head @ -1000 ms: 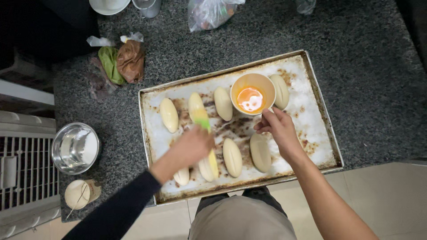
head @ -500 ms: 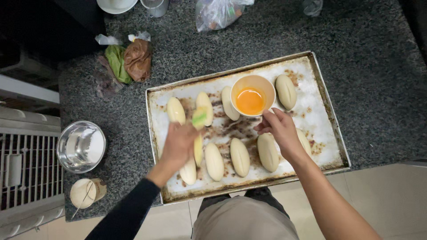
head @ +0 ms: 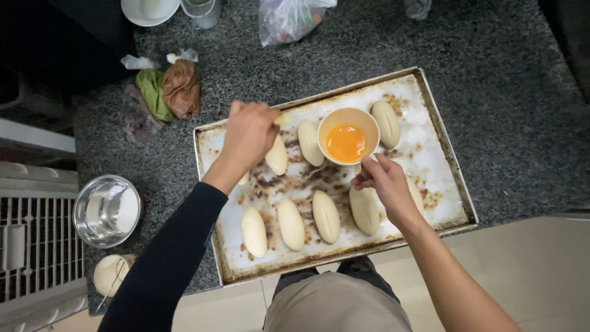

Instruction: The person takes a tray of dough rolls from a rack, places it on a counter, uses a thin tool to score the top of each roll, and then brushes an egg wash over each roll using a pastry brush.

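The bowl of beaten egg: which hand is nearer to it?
Right. The right hand touches the bowl of beaten egg at its lower rim; the left hand is apart, to its left.

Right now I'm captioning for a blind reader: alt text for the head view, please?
Left hand holds a brush over dough rolls on a worn baking tray; right hand steadies a cup of beaten egg on a dark granite counter.
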